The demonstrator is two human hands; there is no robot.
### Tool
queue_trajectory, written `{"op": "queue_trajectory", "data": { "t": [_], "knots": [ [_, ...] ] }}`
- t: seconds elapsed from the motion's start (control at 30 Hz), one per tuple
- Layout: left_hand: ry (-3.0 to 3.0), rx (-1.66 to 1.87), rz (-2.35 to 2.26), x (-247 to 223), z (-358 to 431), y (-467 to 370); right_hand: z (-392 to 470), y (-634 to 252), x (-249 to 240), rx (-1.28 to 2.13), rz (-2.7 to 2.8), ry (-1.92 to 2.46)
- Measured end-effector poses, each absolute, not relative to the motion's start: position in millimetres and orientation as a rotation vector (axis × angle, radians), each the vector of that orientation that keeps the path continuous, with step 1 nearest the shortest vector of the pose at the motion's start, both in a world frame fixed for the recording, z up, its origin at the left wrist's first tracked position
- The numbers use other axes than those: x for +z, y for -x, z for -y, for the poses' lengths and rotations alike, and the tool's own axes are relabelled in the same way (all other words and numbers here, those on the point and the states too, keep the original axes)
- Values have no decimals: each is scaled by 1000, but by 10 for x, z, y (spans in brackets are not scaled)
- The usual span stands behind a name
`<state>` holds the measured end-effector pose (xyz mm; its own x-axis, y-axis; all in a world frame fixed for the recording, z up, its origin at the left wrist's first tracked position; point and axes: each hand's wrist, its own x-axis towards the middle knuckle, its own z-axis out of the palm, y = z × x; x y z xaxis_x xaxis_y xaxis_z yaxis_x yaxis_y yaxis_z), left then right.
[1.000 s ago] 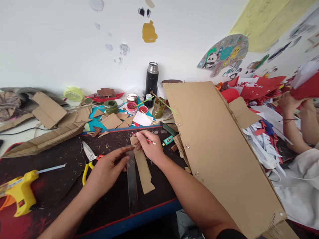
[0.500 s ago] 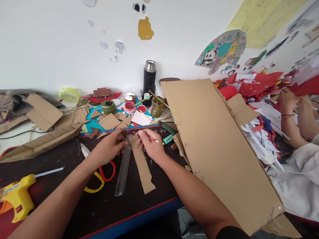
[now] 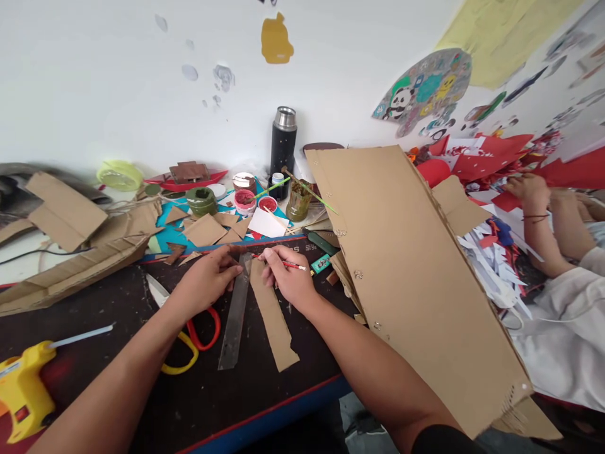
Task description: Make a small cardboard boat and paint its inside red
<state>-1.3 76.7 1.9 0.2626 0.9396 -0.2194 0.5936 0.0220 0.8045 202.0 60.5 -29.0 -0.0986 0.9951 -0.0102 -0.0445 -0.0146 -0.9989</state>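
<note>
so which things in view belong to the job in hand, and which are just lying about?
In the job:
red pencil, in the right hand
cardboard strip, under that hand
ruler, at the left hand

Lying about, seemingly:
scissors
yellow glue gun
black flask
green pot
large cardboard sheet

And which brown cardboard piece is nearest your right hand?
The narrow brown cardboard strip beside the flat grey ruler: the right hand overlaps its upper end, while other pieces lie farther away.

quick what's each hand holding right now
Left hand: fingers curled at the ruler's far end; grip unclear.
Right hand: closed, holding a red pencil.
</note>
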Motion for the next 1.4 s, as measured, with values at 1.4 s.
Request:
{"op": "queue_trajectory", "data": {
  "t": [1.4],
  "knots": [
    [-1728,576,-1470,-104,-684,13,-584,-2013,-238,1300,1231,1162]
  ]
}}
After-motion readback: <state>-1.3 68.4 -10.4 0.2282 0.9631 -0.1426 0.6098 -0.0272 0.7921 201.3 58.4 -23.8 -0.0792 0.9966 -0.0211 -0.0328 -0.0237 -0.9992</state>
